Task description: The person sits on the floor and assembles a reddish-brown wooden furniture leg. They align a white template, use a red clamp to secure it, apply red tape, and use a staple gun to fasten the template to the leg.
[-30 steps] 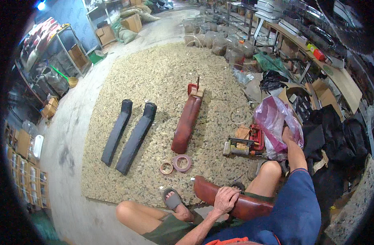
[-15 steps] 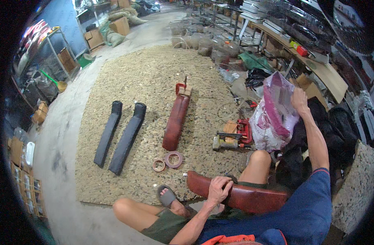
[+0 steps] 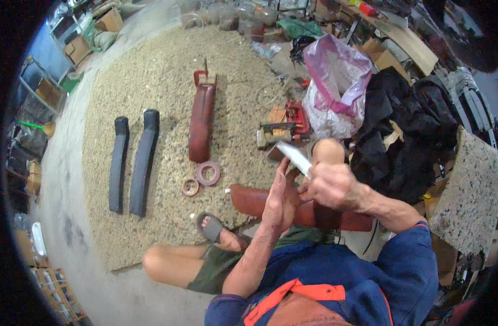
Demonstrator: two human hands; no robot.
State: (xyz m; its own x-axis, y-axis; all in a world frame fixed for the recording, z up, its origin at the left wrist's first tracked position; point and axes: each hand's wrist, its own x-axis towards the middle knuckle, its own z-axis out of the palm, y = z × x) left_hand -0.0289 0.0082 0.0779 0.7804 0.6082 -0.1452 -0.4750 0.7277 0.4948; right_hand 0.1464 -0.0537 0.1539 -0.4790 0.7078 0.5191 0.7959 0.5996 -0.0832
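Note:
A long dark-red padded piece [image 3: 249, 201], glossy and slightly curved, lies across my lap, with a darker band near its middle. Above it my right hand [image 3: 333, 187] is closed around a narrow silvery-white strip [image 3: 295, 158], which slants up and left out of the fist. My left hand [image 3: 279, 201] stands beside the strip, its fingers stretched upward and its thumb toward my right hand. Whether it touches the strip I cannot tell. A second dark-red padded piece [image 3: 201, 122] lies on the mat, with a red clamp [image 3: 199, 77] at its far end.
Two dark padded pieces [image 3: 118, 163] lie left on the speckled foam mat [image 3: 167, 70]. Two tape rolls [image 3: 207, 174] are near my sandalled foot. Red clamps [image 3: 298, 118] sit by a white-and-pink sack [image 3: 336, 92]. Black cloth [image 3: 406, 125] is heaped at right.
My right hand has come from the sack to my lap, now with the strip in it. My left hand has lifted off the red padded piece, and its fingers point up. The view has shifted.

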